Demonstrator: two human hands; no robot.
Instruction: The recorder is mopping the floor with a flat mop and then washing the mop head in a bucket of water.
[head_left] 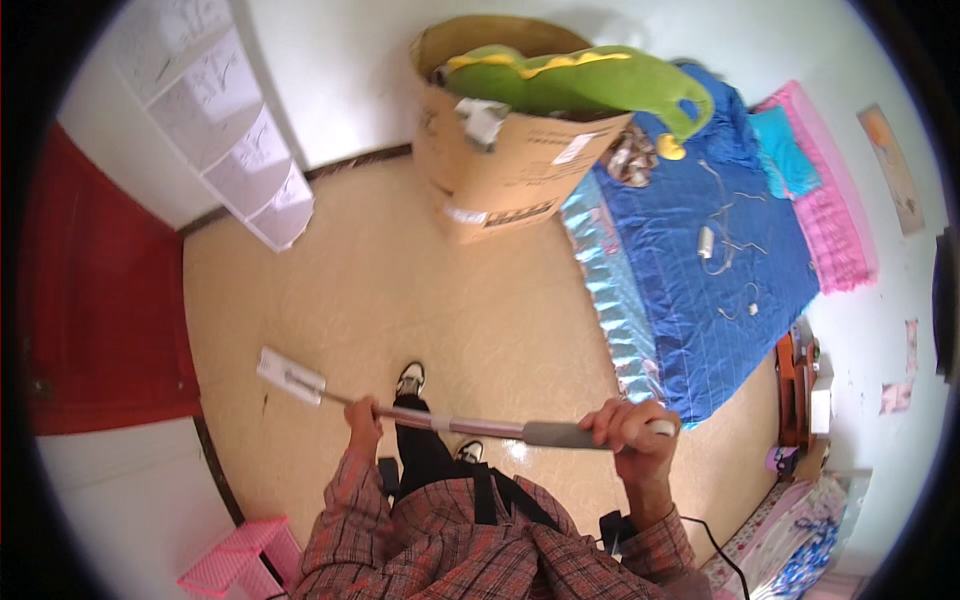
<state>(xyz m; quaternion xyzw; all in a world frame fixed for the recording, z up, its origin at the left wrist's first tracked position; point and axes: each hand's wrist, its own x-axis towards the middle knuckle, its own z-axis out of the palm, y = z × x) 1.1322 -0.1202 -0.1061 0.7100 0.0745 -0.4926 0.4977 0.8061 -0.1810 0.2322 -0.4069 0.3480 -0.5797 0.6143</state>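
1. Down low, the left hand (363, 413) has its fingers wrapped tight around the long grey metal mop handle (450, 425).
2. Right hand (632, 425) clamps the handle's dark upper grip.
3. Its flat white mop head (291, 375) rests on the beige floor (450, 300), near the red door (100, 300).
4. A cardboard box (500, 170) holding a green plush toy (580, 85) stands beside the blue bed (700, 270).

flat mop (470, 425) | long silver-grey pole, darker grey grip, white rectangular head | pole nearly level across the person's front, slightly tilted | head at left on the beige floor | gripped at both ends
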